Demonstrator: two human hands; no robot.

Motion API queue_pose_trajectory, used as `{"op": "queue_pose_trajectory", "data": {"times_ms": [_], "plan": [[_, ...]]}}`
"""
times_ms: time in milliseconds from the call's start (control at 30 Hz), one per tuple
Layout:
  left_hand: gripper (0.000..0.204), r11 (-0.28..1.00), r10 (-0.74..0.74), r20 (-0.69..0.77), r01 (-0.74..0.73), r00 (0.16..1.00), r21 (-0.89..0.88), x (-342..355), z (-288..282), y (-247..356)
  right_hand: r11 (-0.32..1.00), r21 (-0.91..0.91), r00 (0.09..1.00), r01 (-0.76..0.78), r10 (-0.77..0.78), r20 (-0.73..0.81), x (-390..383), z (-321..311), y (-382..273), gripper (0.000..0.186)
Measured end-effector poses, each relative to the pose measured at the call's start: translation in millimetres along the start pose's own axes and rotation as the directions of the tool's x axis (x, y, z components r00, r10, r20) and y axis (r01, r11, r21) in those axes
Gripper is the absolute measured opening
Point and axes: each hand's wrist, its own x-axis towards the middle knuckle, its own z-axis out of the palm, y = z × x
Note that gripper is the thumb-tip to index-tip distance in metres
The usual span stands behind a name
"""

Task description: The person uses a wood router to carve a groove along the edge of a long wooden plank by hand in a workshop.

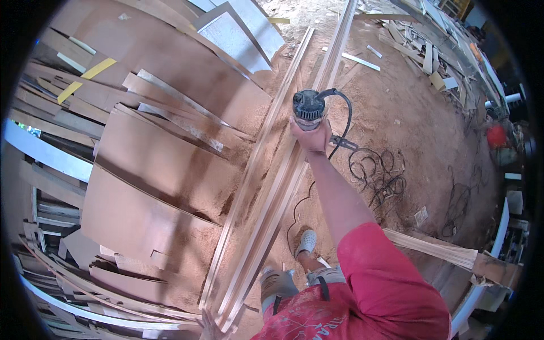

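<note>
My right hand (313,136) is closed around the lower body of a router (308,106), which has a dark motor head and a black cord curving off its right side. The router sits upright on a bundle of long wooden strips (277,195) running from near my feet to the far end. At the lower edge, my left hand (209,327) is partly cut off by the picture's rim. Its fingers look stretched out and apart beside the near ends of the strips. A narrower long strip (247,175) lies parallel on the left.
Large brown boards (164,153) lean in rows on the left. Sawdust (436,130) covers the ground. A tangled black cord (377,175) lies right of the strips, near my foot (306,242). Wood offcuts (428,59) are piled at far right; more strips (430,247) lie at near right.
</note>
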Motion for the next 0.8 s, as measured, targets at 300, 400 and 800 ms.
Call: {"op": "queue_pose_trajectory", "data": {"times_ms": [300, 400, 800], "plan": [[0.114, 0.807, 0.353, -0.568, -0.549, 0.743, -0.218, 301, -253, 355, 0.995, -0.073, 0.997, 0.062, -0.065, -0.049, 8, -3, -8, 0.068], [0.104, 0.793, 0.360, -0.563, -0.562, 0.744, -0.235, 377, -291, 444, 0.988, -0.151, 0.998, 0.038, -0.046, -0.048, 17, -7, -8, 0.067], [0.086, 0.630, 0.429, -0.552, -0.675, 0.715, -0.385, 361, -245, 412, 0.509, 0.825, 0.967, -0.244, 0.067, 0.245, -63, -5, 13, 0.044]]}}
